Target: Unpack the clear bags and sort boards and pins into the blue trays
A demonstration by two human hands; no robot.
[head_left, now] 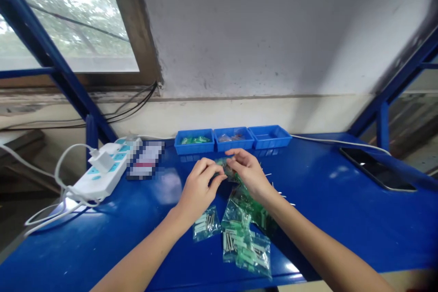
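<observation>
Both hands meet above the middle of the blue table [342,219]. My left hand [200,187] and my right hand [248,171] pinch one small clear green-tinted bag [226,169] between their fingertips. Below my wrists lies a pile of several similar small bags [244,232] holding pale screws or pins, one bag [206,223] lying a little to the left. A few loose metal pins [278,191] are scattered to the right of my right hand.
Three blue trays stand in a row at the back: the left one [194,141] holds green bags, the middle one [233,138] clear bags, the right one [270,136] looks empty. A white power strip [102,173] with cables lies left, a phone [376,169] right.
</observation>
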